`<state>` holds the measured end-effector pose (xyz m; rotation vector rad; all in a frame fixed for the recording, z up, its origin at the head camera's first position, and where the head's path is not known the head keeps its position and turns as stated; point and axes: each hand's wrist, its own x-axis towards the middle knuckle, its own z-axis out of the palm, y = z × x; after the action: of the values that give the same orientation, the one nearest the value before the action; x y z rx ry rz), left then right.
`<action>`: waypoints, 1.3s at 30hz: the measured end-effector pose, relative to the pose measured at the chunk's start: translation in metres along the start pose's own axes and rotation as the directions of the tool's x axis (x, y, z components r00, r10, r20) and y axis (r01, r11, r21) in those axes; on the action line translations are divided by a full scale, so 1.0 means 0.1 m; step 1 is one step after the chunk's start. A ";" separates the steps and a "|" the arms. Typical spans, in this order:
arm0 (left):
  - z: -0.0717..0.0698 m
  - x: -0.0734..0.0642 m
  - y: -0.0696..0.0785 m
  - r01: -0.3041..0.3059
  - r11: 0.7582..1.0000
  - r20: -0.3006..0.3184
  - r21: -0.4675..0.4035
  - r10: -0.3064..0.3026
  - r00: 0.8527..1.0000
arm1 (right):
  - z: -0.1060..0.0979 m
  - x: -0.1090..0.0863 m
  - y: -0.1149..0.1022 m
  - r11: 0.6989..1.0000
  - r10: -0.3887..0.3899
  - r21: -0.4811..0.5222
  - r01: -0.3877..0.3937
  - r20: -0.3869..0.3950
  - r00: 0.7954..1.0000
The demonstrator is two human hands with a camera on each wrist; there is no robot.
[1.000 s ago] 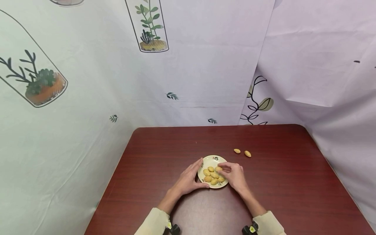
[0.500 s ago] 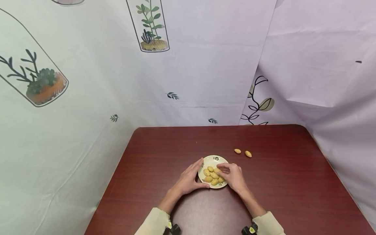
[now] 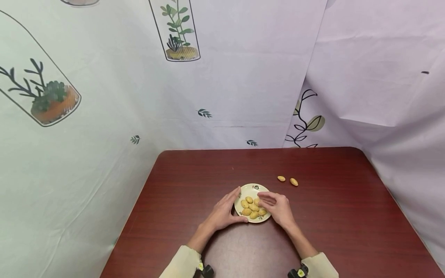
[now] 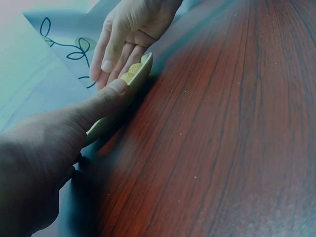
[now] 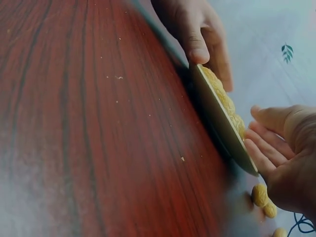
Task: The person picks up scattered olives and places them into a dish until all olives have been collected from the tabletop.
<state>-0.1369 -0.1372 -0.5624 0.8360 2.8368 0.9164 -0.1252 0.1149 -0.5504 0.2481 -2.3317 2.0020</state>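
A small cream plate [image 3: 247, 190] with a printed pattern on its rim bears several yellow, wrinkled, peanut-like pieces [image 3: 254, 207]. At its left side my left hand [image 3: 222, 214] holds the rim, thumb at the near edge and fingers along the far left. In the left wrist view its thumb [image 4: 116, 89] presses on the rim. My right hand [image 3: 279, 208] is over the plate's right side, close to the pieces. In the right wrist view its thumb [image 5: 269, 117] stands apart from the loosely bent fingers [image 5: 264, 148], with nothing between them.
Two more such pieces lie on the dark red wooden table [image 3: 194, 173] behind the plate to the right, one oval piece [image 3: 281, 178] beside a larger piece [image 3: 294, 182]. A white cloth [image 3: 243, 96] with plant prints hangs around the table's back and sides.
My right hand's fingertips have dipped to the pieces at the plate's right, shifting one slightly left, and have since drawn back a little to the right. My left hand stays at the rim.
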 end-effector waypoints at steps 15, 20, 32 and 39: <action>0.00 0.01 -0.02 -0.014 1.000 -0.004 0.010 0.014 1.000 | -0.21 0.03 0.08 0.994 -0.109 -0.020 0.108 -0.008 0.994; 0.01 0.01 -0.02 -0.006 1.000 0.001 0.004 0.006 1.000 | -0.33 0.03 0.11 0.992 -0.128 -0.008 0.128 0.009 0.992; 0.00 0.02 -0.02 -0.011 1.000 0.000 -0.002 0.011 1.000 | -0.59 0.04 0.16 0.995 -0.097 -0.031 0.096 -0.039 0.995; 0.00 0.01 -0.02 -0.004 1.000 0.007 -0.003 0.004 1.000 | -0.65 0.03 0.20 0.998 -0.039 -0.055 0.036 -0.053 0.998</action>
<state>-0.1387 -0.1379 -0.5633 0.8426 2.8284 0.9160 -0.1356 0.1816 -0.5596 0.2304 -2.3262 1.9016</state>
